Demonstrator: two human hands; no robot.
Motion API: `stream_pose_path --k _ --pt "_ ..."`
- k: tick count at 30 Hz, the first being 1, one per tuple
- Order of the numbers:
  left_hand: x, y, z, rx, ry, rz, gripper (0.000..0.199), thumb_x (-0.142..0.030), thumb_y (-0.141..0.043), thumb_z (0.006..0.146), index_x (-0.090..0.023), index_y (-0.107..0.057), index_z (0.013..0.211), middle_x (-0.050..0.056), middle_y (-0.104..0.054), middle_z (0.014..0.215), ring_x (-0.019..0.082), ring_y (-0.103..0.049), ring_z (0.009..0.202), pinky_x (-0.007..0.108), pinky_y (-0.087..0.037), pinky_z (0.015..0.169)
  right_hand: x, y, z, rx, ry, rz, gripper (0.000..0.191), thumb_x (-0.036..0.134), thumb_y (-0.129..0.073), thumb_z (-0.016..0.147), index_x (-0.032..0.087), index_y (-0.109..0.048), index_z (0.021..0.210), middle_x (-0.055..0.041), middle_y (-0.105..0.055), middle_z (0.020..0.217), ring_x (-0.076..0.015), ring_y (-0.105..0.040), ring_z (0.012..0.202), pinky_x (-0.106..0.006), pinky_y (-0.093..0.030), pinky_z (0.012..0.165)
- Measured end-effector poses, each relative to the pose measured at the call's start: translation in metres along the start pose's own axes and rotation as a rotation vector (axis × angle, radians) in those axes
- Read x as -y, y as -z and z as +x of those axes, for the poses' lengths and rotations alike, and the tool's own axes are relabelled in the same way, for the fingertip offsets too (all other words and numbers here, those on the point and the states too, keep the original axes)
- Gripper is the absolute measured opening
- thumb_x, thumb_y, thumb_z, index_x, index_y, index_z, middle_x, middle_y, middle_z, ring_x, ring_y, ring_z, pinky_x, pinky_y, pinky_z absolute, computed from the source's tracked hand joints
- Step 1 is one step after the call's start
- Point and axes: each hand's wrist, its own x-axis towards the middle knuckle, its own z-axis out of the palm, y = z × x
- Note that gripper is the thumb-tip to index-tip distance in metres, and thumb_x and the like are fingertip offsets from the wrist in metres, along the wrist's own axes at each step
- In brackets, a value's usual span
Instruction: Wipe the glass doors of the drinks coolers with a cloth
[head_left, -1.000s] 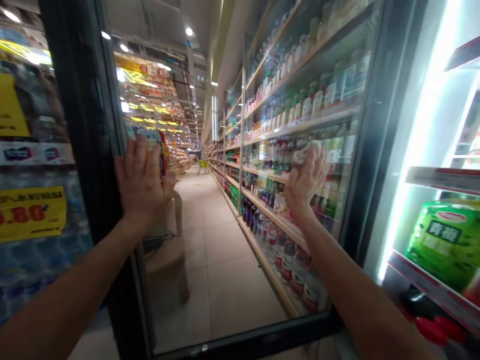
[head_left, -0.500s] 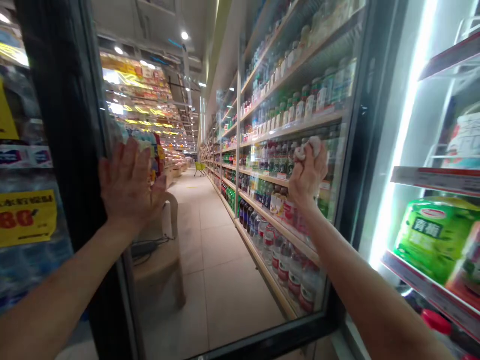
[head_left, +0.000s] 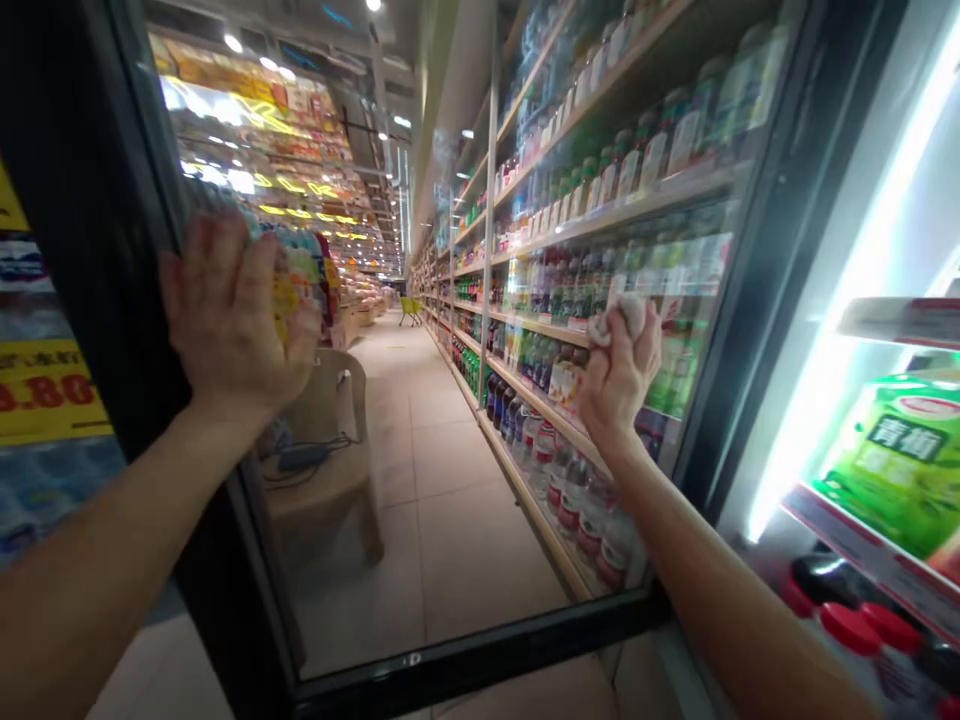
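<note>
Curled now rather than flat, the left hand (head_left: pixel 232 315) sits against the glass door (head_left: pixel 450 560) of a drinks cooler, close by the door's black frame (head_left: pixel 94 220). It is open but cupped, and nothing shows in it. The right hand (head_left: pixel 619 385) is closed around a crumpled white cloth (head_left: pixel 616 320) - it could be tissue, hard to tell from here - which is up against the same pane, both arms reaching out in front.

Behind the glass stand rows of bottled drinks (head_left: pixel 577 495) on wooden-edged shelves (head_left: pixel 544 535), and a lit section of cooler to the right holds a green pouch (head_left: pixel 900 465) above red-capped bottles (head_left: pixel 847 630). A yellow price sign (head_left: pixel 45 395) is stuck to the glass left of the frame. Through the pane, a beige plastic chair (head_left: pixel 322 480) stands on the tiled aisle floor (head_left: pixel 442 540) with a black cable (head_left: pixel 300 460) lying on its seat, and a yellow shopping cart (head_left: pixel 410 310) sits far down the aisle.
</note>
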Motion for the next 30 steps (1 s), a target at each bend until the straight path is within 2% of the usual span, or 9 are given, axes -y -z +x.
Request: stream_pose_path --k 6,10,14,16,19,22,24,27,30 --pt "0.003 0.004 -0.001 0.047 0.008 -0.022 0.070 -0.043 -0.051 0.078 -0.014 -0.033 0.139 0.008 -0.025 0.150 0.024 -0.015 0.141 0.052 -0.012 0.113 0.084 0.001 -0.038 0.239 0.288 0.105 0.052 0.024 -0.037 0.086 0.026 -0.036 0.138 -0.0060 -0.041 0.141 -0.0233 -0.021 0.139 -0.049 -0.022 0.110" --pt "-0.001 0.006 -0.002 0.083 0.036 -0.057 0.070 -0.038 -0.049 0.078 -0.027 -0.023 0.142 -0.009 -0.014 0.153 0.020 -0.010 0.142 0.049 -0.008 0.116 0.062 -0.006 -0.020 0.154 0.234 0.076 0.052 0.026 -0.031 0.088 0.020 -0.033 0.139 -0.0097 -0.045 0.138 -0.0223 -0.024 0.138 -0.050 -0.022 0.110" --pt "-0.001 0.003 -0.002 0.082 0.036 -0.042 0.070 -0.038 -0.048 0.077 -0.028 -0.023 0.142 -0.012 -0.012 0.152 0.020 -0.009 0.142 0.049 -0.008 0.117 0.025 -0.019 0.015 -0.073 -0.028 0.028 0.051 0.025 -0.028 0.088 0.019 -0.035 0.139 -0.0141 -0.033 0.145 -0.0252 -0.024 0.138 -0.053 -0.026 0.107" --pt "0.003 0.002 -0.002 0.086 0.045 -0.027 0.069 -0.040 -0.046 0.078 -0.026 -0.024 0.142 -0.011 -0.014 0.153 0.019 -0.009 0.142 0.048 -0.008 0.117 0.039 -0.024 0.021 -0.078 -0.052 0.044 0.052 0.024 -0.028 0.088 0.016 -0.034 0.139 -0.0144 -0.031 0.146 -0.0260 -0.021 0.139 -0.054 -0.026 0.107" --pt "0.003 0.003 -0.002 0.071 0.036 -0.027 0.068 -0.043 -0.046 0.079 -0.023 -0.027 0.141 -0.007 -0.016 0.153 0.021 -0.010 0.142 0.051 -0.009 0.116 0.093 -0.027 0.013 0.129 0.122 0.097 0.052 0.022 -0.031 0.087 0.019 -0.037 0.138 -0.0094 -0.035 0.145 -0.0236 -0.017 0.140 -0.051 -0.022 0.111" --pt "-0.021 0.007 -0.001 -0.041 -0.079 -0.132 0.055 -0.041 -0.040 0.085 -0.028 -0.031 0.138 -0.006 -0.022 0.151 0.021 -0.019 0.140 0.051 -0.015 0.114 0.141 -0.027 0.005 0.307 0.265 0.153 0.051 0.023 -0.033 0.086 0.023 -0.040 0.137 -0.0043 -0.036 0.145 -0.0201 -0.017 0.141 -0.045 -0.020 0.114" --pt "-0.051 0.005 0.002 -0.054 -0.224 -0.332 0.050 -0.043 -0.033 0.090 -0.027 -0.028 0.137 -0.003 -0.027 0.148 0.020 -0.026 0.137 0.050 -0.023 0.112 0.151 -0.026 0.004 0.327 0.235 0.170 0.051 0.025 -0.031 0.088 0.022 -0.038 0.137 -0.0051 -0.036 0.145 -0.0184 -0.018 0.140 -0.041 -0.022 0.114" --pt "-0.099 -0.007 0.006 0.128 -0.275 -0.535 0.056 -0.050 -0.021 0.093 -0.018 -0.021 0.138 0.004 -0.033 0.146 0.018 -0.027 0.137 0.046 -0.026 0.111 0.131 -0.022 0.003 0.302 0.185 0.188 0.054 0.030 -0.028 0.089 0.016 -0.029 0.141 -0.0101 -0.036 0.145 -0.0157 -0.018 0.140 -0.038 -0.026 0.112" --pt "-0.130 -0.022 0.009 0.193 -0.162 -0.416 0.058 -0.052 -0.028 0.091 -0.015 -0.028 0.136 0.008 -0.034 0.146 0.021 -0.024 0.138 0.046 -0.019 0.113 0.094 -0.012 -0.003 0.261 0.213 0.182 0.066 0.038 -0.033 0.087 0.011 -0.017 0.144 -0.0157 -0.031 0.146 -0.0210 -0.017 0.141 -0.047 -0.023 0.112"
